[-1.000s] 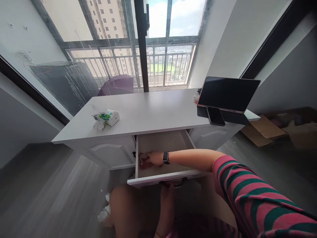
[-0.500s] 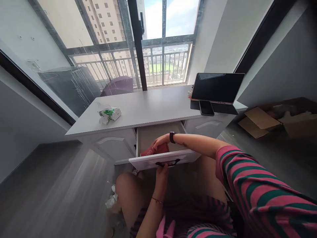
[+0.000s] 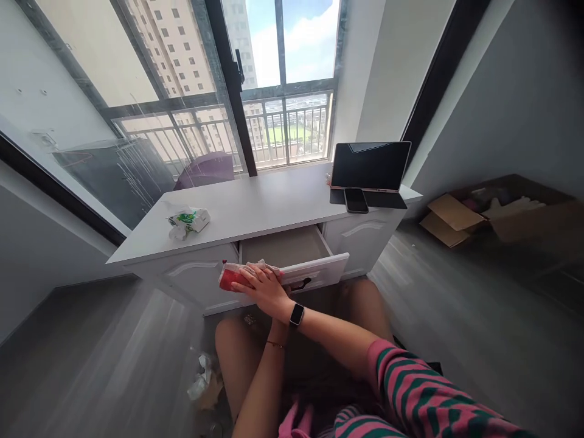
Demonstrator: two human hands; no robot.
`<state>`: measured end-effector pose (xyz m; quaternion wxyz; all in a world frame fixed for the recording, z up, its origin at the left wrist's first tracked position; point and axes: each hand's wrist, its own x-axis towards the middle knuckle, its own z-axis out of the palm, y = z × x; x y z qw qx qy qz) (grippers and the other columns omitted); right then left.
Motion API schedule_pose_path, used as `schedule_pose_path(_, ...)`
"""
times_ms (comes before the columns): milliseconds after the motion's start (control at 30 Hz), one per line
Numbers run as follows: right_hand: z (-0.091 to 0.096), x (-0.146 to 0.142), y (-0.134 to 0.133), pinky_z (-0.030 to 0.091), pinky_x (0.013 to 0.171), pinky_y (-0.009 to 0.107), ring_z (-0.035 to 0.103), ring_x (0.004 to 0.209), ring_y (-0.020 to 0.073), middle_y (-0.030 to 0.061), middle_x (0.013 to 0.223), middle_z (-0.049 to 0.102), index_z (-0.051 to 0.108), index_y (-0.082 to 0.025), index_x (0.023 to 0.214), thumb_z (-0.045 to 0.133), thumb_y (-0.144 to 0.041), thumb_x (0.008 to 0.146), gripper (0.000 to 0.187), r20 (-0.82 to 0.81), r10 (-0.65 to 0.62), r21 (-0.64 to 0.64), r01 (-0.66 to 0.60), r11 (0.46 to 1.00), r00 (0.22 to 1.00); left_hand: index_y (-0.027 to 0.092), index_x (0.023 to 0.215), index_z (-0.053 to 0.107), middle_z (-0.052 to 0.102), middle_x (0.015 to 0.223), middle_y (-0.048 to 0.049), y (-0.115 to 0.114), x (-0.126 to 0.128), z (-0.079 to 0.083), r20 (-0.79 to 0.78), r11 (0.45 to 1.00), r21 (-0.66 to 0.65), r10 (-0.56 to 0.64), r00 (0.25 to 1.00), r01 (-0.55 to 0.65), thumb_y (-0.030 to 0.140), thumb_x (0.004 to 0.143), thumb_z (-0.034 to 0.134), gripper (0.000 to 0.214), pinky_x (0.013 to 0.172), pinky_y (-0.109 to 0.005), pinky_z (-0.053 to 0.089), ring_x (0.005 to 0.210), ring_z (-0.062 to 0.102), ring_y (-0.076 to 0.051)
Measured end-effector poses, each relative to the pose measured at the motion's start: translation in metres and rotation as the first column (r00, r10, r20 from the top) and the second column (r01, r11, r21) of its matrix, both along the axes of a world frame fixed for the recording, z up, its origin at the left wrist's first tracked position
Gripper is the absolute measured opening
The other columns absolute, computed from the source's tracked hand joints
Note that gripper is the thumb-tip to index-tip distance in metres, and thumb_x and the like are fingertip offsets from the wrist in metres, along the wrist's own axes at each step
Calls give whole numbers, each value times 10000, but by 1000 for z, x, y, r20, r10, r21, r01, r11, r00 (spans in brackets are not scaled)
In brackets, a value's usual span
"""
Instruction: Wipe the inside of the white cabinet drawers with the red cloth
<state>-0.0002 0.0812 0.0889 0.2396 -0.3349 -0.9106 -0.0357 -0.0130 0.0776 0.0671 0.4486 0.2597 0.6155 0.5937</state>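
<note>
My right hand [image 3: 264,287], with a dark watch on the wrist, is closed over a red and white packet [image 3: 230,277] and holds it just outside the open drawer [image 3: 292,246] of the white desk [image 3: 274,207]. The packet hangs in front of the drawer's left corner. My left forearm, with a thin red bracelet, rises under the right wrist. My left hand [image 3: 279,298] is mostly covered by the right one, so its fingers do not show. The drawer front [image 3: 326,267] has a dark handle.
A green and white tissue pack [image 3: 189,220] lies on the desk's left part. A dark tablet [image 3: 369,165] on a stand and a phone [image 3: 356,199] stand at its right end. An open cardboard box [image 3: 449,219] sits on the floor right; crumpled paper [image 3: 201,383] lies by my knee.
My right hand has lifted the red packet out of the drawer and to the left. My left hand has left the drawer handle and risen under the right wrist. The view has pulled back.
</note>
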Motion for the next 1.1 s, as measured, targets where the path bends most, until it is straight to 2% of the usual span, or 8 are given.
schedule_pose_path(233,-15,35,4,311,1110,453,218,1435,208,-73,1571,258,322,-377,1456,395,-143,974,541,44,46,71,-49,996,998,167,987,645,577,1249,-195,-1,34,-10,-100,999,0,48,994,-48,250,852,529,196,945,-536,395,1273,433,-374)
schedule_pose_path(333,-24,65,6,313,1119,435,274,1413,200,-78,1528,356,388,-366,1428,445,-188,973,492,-17,13,148,-11,989,1000,196,1041,632,587,1259,-174,-4,35,-25,111,994,67,-89,990,82,217,813,571,237,970,-542,389,1262,461,-365)
schedule_pose_path(433,-33,96,10,325,1106,397,346,1371,189,-94,1473,441,466,-368,1379,484,-237,967,433,-75,-3,224,20,974,997,216,1085,608,619,1230,-140,-12,19,-43,312,974,138,-215,925,180,168,798,566,293,982,-477,419,1179,551,-298)
schedule_pose_path(567,-43,133,15,302,1103,387,424,1309,183,-85,1395,538,476,-392,1368,519,-252,955,438,-113,-32,279,63,958,993,228,1032,614,655,1163,-92,-18,4,-59,472,965,170,-257,843,199,251,804,614,230,948,-375,455,1057,616,-213)
schedule_pose_path(733,-61,166,17,293,1063,402,480,1236,198,-37,1259,642,596,-388,1255,532,-177,939,385,-248,-100,306,176,936,964,223,947,643,679,1090,-57,-18,3,-58,534,969,130,-247,809,210,302,730,731,246,887,-327,459,1014,613,-187)
schedule_pose_path(867,-79,182,14,325,1022,422,477,1184,214,11,1163,646,716,-377,1041,565,-115,888,339,-472,-187,277,346,896,862,207,786,623,694,914,-9,-21,3,-50,555,984,68,-176,813,167,281,661,798,227,835,-307,440,895,609,-151)
schedule_pose_path(967,-91,183,12,387,981,438,466,1148,230,48,1129,594,748,-313,911,548,-113,864,287,-602,-279,155,452,878,749,194,754,616,694,890,-15,-23,2,-46,558,983,49,-172,812,175,286,621,830,268,828,-317,426,890,605,-155)
schedule_pose_path(1100,-106,169,6,394,965,496,454,1109,252,93,1141,506,721,-216,848,539,-180,838,186,-774,-414,-126,523,843,480,193,768,617,691,903,-24,-24,2,-43,555,983,45,-174,813,179,303,599,846,306,807,-307,424,925,603,-167)
